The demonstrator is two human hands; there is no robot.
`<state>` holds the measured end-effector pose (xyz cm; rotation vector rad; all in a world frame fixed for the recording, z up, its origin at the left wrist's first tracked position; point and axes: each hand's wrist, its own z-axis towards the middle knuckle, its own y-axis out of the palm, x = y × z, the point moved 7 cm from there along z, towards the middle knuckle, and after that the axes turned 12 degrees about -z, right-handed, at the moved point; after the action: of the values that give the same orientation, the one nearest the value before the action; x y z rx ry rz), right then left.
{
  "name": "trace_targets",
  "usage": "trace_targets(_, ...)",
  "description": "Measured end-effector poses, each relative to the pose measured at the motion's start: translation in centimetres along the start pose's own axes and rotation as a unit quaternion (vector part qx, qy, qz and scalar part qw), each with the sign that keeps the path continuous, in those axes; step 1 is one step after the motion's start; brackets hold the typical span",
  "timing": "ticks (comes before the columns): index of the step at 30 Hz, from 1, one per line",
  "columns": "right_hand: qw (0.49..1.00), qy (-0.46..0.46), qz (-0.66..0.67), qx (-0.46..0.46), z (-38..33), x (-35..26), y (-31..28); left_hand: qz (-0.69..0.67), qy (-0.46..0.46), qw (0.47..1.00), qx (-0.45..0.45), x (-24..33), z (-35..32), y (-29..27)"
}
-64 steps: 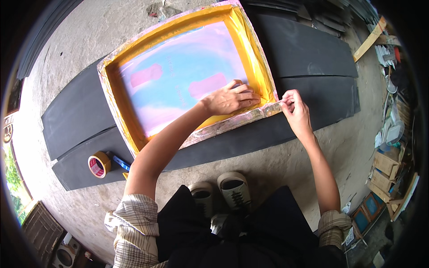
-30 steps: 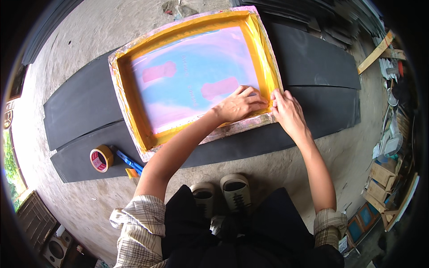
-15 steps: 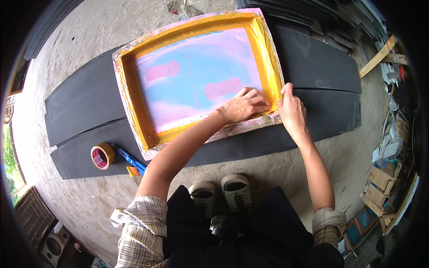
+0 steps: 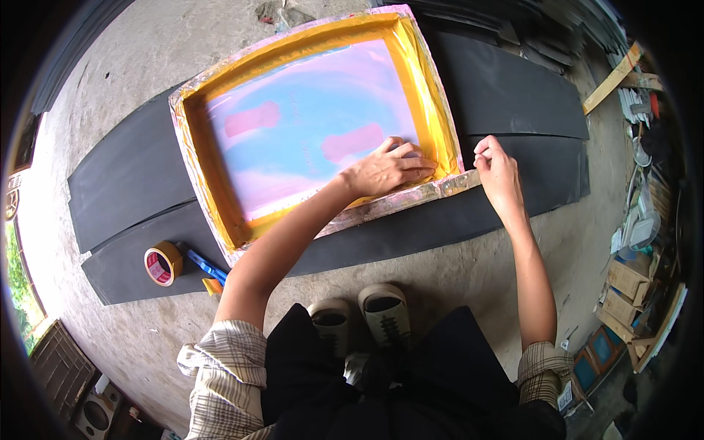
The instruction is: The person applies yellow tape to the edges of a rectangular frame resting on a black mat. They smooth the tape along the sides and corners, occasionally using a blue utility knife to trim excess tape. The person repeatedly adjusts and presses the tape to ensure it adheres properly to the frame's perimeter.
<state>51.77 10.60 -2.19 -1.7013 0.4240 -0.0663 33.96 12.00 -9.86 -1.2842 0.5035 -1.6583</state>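
Note:
A shallow rectangular screen-printing frame (image 4: 359,213) lies tilted before me, its inner edges lined with yellow tape (image 4: 423,81). Its pink and blue mesh (image 4: 293,117) bears two darker pink patches. My left hand (image 4: 392,170) rests inside the near right corner, fingers bent and slightly apart, fingertips pressing on the yellow tape. Just outside that corner my right hand (image 4: 500,172) is closed in a pinch. From the frame's near edge a pinkish-grey strip of tape (image 4: 463,182) sticks out toward it; the pinched end is hidden by the fingers.
Black sheets (image 4: 117,180) lie under the frame on the concrete floor (image 4: 132,330). A roll of yellow tape (image 4: 174,255) and a blue cutter knife (image 4: 207,265) lie at the near left. Cardboard boxes (image 4: 628,282) stand at the right; my shoes (image 4: 384,312) are close below.
My right hand has moved right, away from the frame's corner, and a strip now sticks out there. The left hand stays on the corner. The whole view has shifted slightly.

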Motion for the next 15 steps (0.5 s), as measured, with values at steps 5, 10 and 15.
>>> trace_targets(5, 1.0, 0.018, -0.007, -0.013, -0.2, 0.9, 0.4, 0.001, 0.009, 1.0, -0.014, 0.0, 0.4, 0.1)
trace_targets(10, 0.999, 0.022, -0.017, -0.025, 0.0, 0.8, 0.6, -0.043, -0.031, 0.999, -0.013, 0.0, 0.4, 0.0)
trace_targets(15, 0.999, 0.03, -0.004, -0.029, 0.1, 0.6, 0.5, -0.054, -0.045, 0.997, -0.019, 0.1, 0.6, 0.2)
